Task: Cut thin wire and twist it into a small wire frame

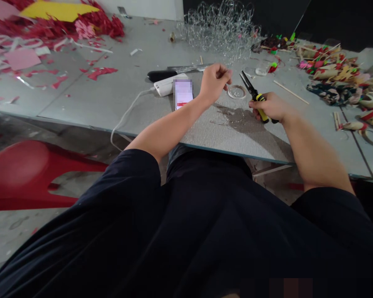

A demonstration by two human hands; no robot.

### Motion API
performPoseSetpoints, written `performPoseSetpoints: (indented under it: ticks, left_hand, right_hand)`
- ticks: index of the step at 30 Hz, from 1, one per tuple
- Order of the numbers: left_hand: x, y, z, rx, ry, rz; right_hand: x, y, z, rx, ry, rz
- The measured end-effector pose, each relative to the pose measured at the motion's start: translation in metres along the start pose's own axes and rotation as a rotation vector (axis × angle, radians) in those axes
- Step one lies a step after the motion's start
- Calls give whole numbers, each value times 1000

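My right hand (272, 106) is wrapped round long-nose pliers (258, 98) with yellow and black handles; their thin dark jaws point up and left. My left hand (214, 82) is held above the table with thumb and fingers pinched together. What it holds, if anything, is too small to make out. A small round clear dish (237, 92) lies between my two hands. Left of my left hand, a phone (183, 92) with a lit screen rests beside a white device (170, 84) with a cable. Behind these lies a black-handled tool (161, 75), its kind unclear.
A tangled heap of silvery wire (222, 31) stands at the back. Small crafted pieces (332, 74) crowd the right side, near a thin wooden stick (290, 92). Red paper scraps (102, 72) lie to the left. A red stool (25, 165) stands below the table edge.
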State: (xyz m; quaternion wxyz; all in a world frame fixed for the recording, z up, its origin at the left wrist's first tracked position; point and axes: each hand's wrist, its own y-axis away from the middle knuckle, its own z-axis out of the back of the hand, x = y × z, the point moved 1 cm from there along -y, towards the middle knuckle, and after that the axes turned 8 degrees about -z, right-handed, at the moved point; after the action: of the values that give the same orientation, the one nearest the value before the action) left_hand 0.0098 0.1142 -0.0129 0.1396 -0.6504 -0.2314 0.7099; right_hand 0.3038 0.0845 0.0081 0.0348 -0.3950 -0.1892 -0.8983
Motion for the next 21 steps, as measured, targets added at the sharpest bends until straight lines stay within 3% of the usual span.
performPoseSetpoints:
  ticks: [4, 10, 15, 21]
  left_hand:
    - [-6, 3, 1, 26, 54, 51]
    - [12, 2, 2, 33, 78, 108]
    - [18, 1, -1, 74, 94, 101]
    - [3, 0, 10, -71, 53, -54]
  right_hand:
    - [6, 7, -2, -5, 63, 11]
    - [17, 18, -5, 49, 233, 83]
    - [22, 21, -10, 22, 384, 129]
    - [9, 12, -4, -14, 204, 90]
